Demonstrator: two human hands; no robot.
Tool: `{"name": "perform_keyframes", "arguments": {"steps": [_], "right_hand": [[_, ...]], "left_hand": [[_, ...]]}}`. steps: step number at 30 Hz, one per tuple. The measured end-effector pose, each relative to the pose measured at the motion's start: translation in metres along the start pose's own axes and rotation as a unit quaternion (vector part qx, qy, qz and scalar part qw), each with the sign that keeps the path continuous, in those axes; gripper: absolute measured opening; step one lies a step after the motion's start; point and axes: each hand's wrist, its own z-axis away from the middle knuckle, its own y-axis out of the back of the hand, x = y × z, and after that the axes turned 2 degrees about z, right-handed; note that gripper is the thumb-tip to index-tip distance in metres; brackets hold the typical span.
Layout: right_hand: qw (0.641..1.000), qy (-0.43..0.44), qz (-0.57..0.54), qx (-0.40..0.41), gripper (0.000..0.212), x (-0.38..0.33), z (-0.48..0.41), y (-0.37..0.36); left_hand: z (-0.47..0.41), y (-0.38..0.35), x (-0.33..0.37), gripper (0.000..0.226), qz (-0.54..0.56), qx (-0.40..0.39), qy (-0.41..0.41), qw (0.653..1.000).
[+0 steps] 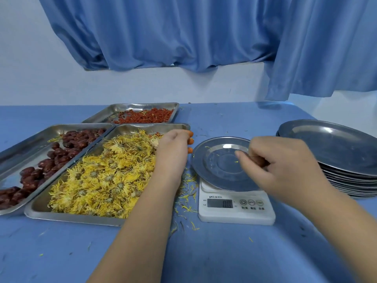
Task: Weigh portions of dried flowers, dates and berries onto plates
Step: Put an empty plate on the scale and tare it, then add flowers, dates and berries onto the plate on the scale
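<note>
Right hand (285,166) hovers over the plate (216,166) on the scale (236,209), right of center, pinching a blurred red-brown date (260,161). Left hand (173,152) sits at the right edge of the dried flowers (106,176), fingers curled down; can't tell if it grasps any. Dates tray (26,139) on the left, berries (142,116) far, plate stack (336,152) right.
</note>
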Motion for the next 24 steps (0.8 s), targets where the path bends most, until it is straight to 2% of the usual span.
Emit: {"name": "perform_keyframes", "arguments": {"steps": [4, 7, 9, 11, 14, 18, 22, 24], "right_hand": [[0.994, 0.068, 0.049, 0.077, 0.041, 0.003, 0.013, -0.025], [0.994, 0.067, 0.038, 0.083, 0.042, 0.006, 0.024, -0.028], [0.995, 0.049, 0.034, 0.074, 0.042, 0.009, 0.027, -0.026], [0.997, 0.024, 0.031, 0.064, 0.042, 0.014, 0.027, -0.025], [0.998, 0.002, 0.024, 0.051, 0.042, 0.019, 0.026, -0.025], [0.999, -0.006, 0.015, 0.037, 0.04, 0.019, 0.027, -0.026], [1.0, -0.001, 0.002, 0.021, 0.036, 0.017, 0.027, -0.026], [1.0, -0.006, -0.002, 0.014, 0.036, 0.017, 0.027, -0.025]], "left_hand": [[0.006, -0.003, -0.006, 0.014, -0.104, -0.012, -0.141, 0.985], [0.013, -0.005, -0.008, 0.011, -0.269, -0.048, -0.262, 0.926], [0.015, 0.001, -0.008, 0.015, -0.308, -0.043, -0.306, 0.9], [0.008, 0.018, 0.001, 0.016, -0.318, -0.015, -0.317, 0.893], [-0.016, 0.057, 0.022, 0.017, -0.395, 0.007, -0.303, 0.867], [-0.059, 0.11, 0.053, 0.022, -0.521, 0.005, -0.218, 0.826], [-0.084, 0.138, 0.065, 0.034, -0.639, -0.048, -0.11, 0.76], [-0.087, 0.141, 0.061, 0.042, -0.66, -0.087, -0.058, 0.744]]}}
